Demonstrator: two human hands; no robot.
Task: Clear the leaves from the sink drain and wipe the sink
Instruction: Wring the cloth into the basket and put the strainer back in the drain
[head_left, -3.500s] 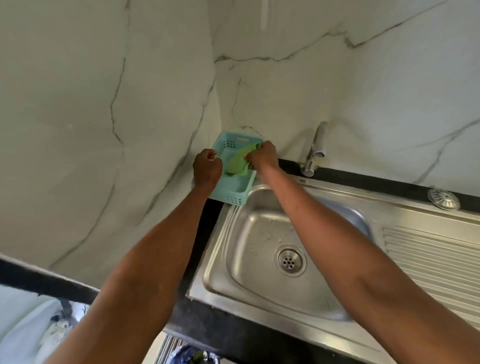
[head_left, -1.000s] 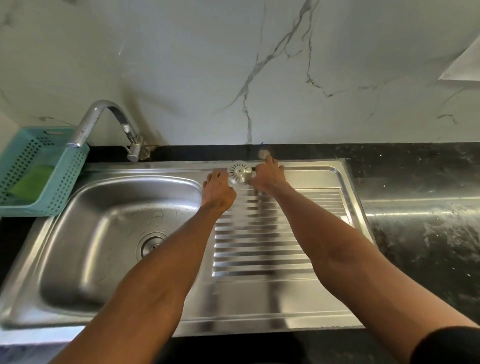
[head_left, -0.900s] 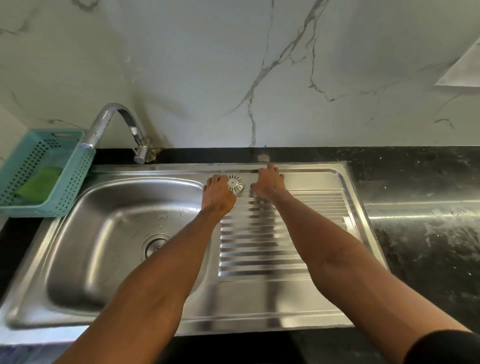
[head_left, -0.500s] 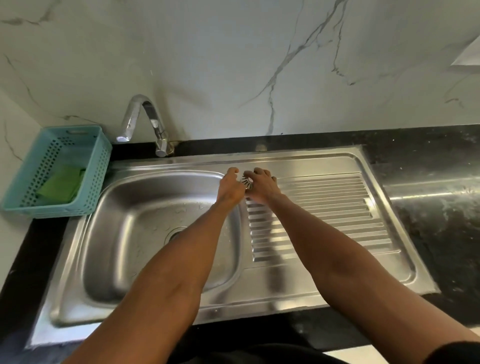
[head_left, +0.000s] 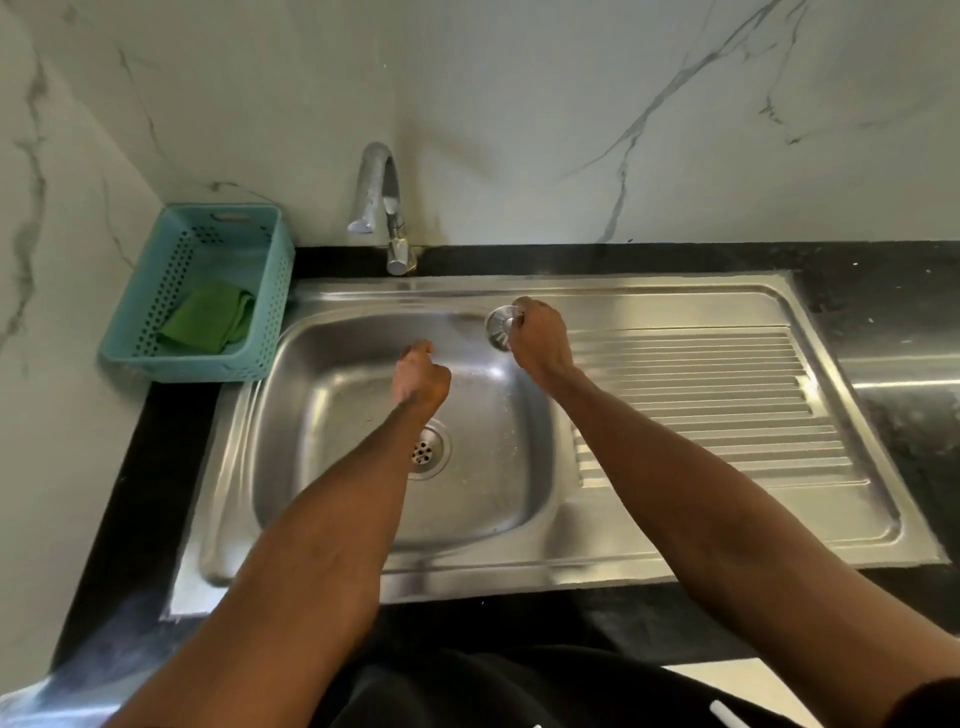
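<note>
Two bare forearms reach out over a stainless steel sink (head_left: 363, 564) set into a black countertop (head_left: 883, 291) below a marble-patterned wall (head_left: 519, 104). The right hand (head_left: 540, 340) is at the back edge of the sink, where the basin meets the ribbed drainboard (head_left: 701, 395), and its fingers are curled around a round metal drain strainer (head_left: 500, 322), holding it tilted on edge above the basin's back right corner. The left hand (head_left: 421, 379) is over the middle of the basin with its fingers loosely curled and its thumb out; it holds nothing that I can make out. Just below that wrist, the drain opening (head_left: 427, 449) sits in the basin floor, partly covered by the left forearm, and I cannot tell whether any leaves lie in it. A chrome faucet (head_left: 379, 208) rises from the back edge of the countertop, its spout curving forward and down toward the basin. At the back left corner of the countertop, touching the sink's left rim, stands a teal perforated plastic basket (head_left: 270, 291), and inside it lies a crumpled green cloth (head_left: 208, 314). Dark clothing shows at the bottom of the view.
</note>
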